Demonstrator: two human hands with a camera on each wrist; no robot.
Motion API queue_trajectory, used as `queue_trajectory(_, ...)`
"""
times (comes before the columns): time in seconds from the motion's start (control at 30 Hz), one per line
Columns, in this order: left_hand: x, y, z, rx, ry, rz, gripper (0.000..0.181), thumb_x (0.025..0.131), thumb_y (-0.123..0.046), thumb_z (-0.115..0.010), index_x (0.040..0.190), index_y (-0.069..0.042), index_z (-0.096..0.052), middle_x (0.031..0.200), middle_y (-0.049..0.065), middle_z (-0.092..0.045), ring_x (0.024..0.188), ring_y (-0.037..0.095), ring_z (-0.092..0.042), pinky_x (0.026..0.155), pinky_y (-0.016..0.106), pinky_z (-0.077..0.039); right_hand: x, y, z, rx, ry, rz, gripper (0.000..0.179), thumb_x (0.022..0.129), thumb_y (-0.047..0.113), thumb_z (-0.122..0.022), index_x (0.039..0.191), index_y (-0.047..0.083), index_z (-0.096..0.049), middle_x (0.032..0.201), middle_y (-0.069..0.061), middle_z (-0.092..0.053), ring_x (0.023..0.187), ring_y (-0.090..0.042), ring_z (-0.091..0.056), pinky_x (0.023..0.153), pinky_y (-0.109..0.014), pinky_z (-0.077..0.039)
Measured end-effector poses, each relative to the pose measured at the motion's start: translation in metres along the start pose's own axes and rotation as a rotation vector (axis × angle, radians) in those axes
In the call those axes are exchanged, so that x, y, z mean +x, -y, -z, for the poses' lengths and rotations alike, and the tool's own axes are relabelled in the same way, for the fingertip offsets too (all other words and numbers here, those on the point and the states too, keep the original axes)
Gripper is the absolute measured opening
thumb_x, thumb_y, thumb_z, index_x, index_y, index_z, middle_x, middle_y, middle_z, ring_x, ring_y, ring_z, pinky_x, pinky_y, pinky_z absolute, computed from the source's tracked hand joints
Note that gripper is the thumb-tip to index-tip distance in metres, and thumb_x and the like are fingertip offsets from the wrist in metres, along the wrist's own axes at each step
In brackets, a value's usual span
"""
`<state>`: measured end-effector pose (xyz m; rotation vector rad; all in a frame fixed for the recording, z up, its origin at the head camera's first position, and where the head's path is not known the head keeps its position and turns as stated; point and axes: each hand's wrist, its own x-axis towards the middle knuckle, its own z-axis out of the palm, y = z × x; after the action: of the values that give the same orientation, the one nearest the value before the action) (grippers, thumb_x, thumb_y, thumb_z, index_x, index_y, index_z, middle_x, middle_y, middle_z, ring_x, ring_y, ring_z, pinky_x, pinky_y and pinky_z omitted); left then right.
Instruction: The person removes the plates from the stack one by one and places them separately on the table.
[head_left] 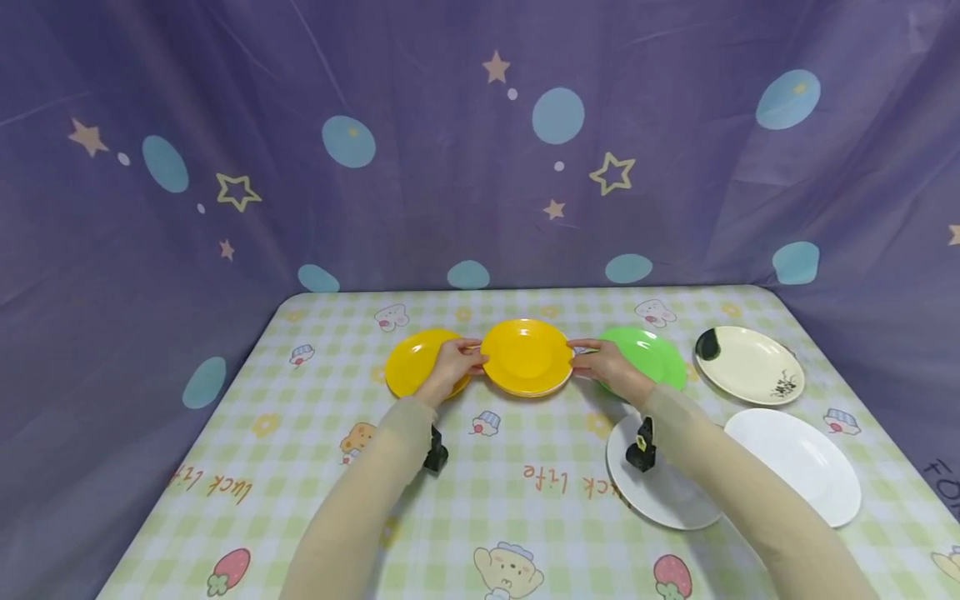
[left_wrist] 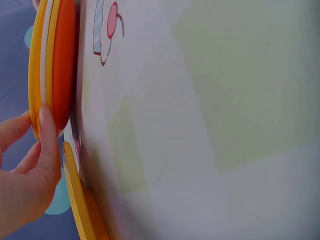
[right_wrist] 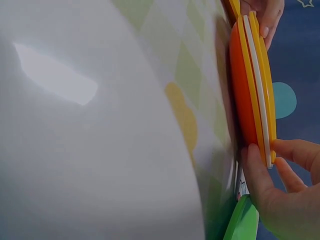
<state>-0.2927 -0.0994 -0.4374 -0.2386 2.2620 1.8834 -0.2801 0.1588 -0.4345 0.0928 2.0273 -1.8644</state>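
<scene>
Both hands hold a small stack of plates at the middle of the far part of the table. On top is a yellow plate; below it the wrist views show a white plate's rim and another yellow rim with an orange-looking underside. My left hand pinches the stack's left edge, partly in front of a separate yellow plate. At the right edge, my right hand pinches the same stack, overlapping a green plate. Whether the stack touches the table cannot be told.
Two white plates lie on the right, one round beneath the right forearm, another beside it. A cream plate with dark decoration sits at the far right. Behind the checked tablecloth hangs a purple curtain.
</scene>
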Motion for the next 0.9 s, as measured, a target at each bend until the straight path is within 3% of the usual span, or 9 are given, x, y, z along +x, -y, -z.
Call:
queue_trajectory(0.47, -0.003, 0.000, 0.000, -0.022, 0.002, 0.024, 0.037, 0.081, 0.003, -0.058, 0.118, 0.003, -0.052, 0.098, 0.017, -0.057, 0.060, 0.012, -0.058, 0.064, 0.028, -0.055, 0.000, -0.002, 0.001, 0.013, 0.009, -0.009, 0.047, 0.085, -0.004, -0.048, 0.130, -0.007, -0.036, 0.135, -0.024, -0.033, 0.096, -0.019, -0.056, 0.091, -0.033, -0.044)
queue_trajectory(0.6, -0.002, 0.001, 0.001, -0.034, 0.007, 0.052, 0.037, 0.081, 0.003, -0.058, 0.118, 0.002, -0.052, 0.103, 0.016, -0.057, 0.064, 0.014, -0.060, 0.064, 0.027, -0.054, -0.002, -0.001, 0.000, 0.017, 0.006, -0.012, 0.047, 0.085, -0.005, -0.048, 0.130, -0.008, -0.035, 0.134, -0.026, -0.033, 0.092, -0.017, -0.057, 0.091, -0.033, -0.044)
queue_trajectory(0.73, -0.001, 0.002, 0.002, -0.052, 0.017, 0.073, 0.038, 0.081, 0.003, -0.058, 0.118, 0.000, -0.052, 0.106, 0.016, -0.057, 0.068, 0.015, -0.060, 0.064, 0.027, -0.054, 0.000, -0.002, 0.000, 0.020, -0.003, -0.016, 0.047, 0.085, -0.005, -0.048, 0.130, -0.007, -0.035, 0.134, -0.025, -0.034, 0.099, -0.021, -0.056, 0.091, -0.032, -0.044)
queue_trajectory(0.9, 0.001, 0.003, 0.003, -0.069, 0.032, 0.085, 0.040, 0.080, 0.004, -0.058, 0.119, 0.001, -0.052, 0.106, 0.016, -0.056, 0.063, 0.016, -0.060, 0.064, 0.028, -0.054, 0.010, -0.011, 0.005, 0.049, 0.034, 0.038, 0.045, 0.082, -0.001, -0.056, 0.126, -0.005, -0.043, 0.127, -0.025, -0.043, 0.099, -0.024, -0.057, 0.086, -0.031, -0.048)
